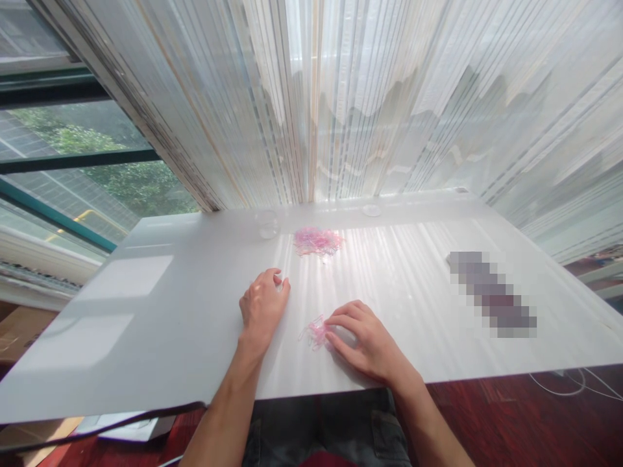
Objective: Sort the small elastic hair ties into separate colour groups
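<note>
A small loose heap of thin pink loops [317,333] lies near the front of the white table [195,337]. My right hand [363,340] rests just right of it, thumb and fingertips apart at the heap's edge; none of the loops is visibly lifted. To the left, my left hand [263,301] lies on the tabletop with loosely curled fingers, its thumb a little away from the index finger. Nothing shows in it. Farther back is a larger pile of pink and purplish thin loops [317,240], with a few pale bits at its front edge.
Behind the left hand stands a clear round container [267,224]. A clear round disc, like a lid [372,211], lies near the back edge. On the right is a blurred-out dark long object [491,295]. Striped sheer curtains [311,97] hang behind the table, beside a window [87,143].
</note>
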Motion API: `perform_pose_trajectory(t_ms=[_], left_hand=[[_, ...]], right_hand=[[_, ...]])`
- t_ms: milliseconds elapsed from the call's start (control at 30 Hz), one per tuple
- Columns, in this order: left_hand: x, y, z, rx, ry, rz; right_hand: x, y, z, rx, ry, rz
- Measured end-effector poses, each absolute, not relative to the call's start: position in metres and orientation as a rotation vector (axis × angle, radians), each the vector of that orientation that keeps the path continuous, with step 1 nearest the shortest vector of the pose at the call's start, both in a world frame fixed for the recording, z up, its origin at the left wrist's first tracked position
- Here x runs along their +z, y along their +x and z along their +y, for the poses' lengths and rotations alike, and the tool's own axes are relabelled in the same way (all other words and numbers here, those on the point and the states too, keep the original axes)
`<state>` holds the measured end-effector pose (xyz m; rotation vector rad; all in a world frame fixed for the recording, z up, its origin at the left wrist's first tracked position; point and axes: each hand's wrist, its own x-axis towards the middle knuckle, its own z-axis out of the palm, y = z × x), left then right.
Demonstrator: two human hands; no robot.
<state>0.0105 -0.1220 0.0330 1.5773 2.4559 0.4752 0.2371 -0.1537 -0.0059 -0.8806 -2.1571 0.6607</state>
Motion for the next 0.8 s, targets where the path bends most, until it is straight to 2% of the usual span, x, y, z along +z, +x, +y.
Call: perform_pose_trajectory(t_ms=[467, 800], left_hand=[[0.040, 0.003, -0.140, 0.426, 1.546, 2.465], [0.032, 0.007, -0.137, 0.548, 1.559, 2.446]], right_hand=[[-0.006, 0.237, -0.153, 0.661, -0.884, -2.165], [-0.007, 0.237, -0.154, 0.670, -0.889, -2.155]])
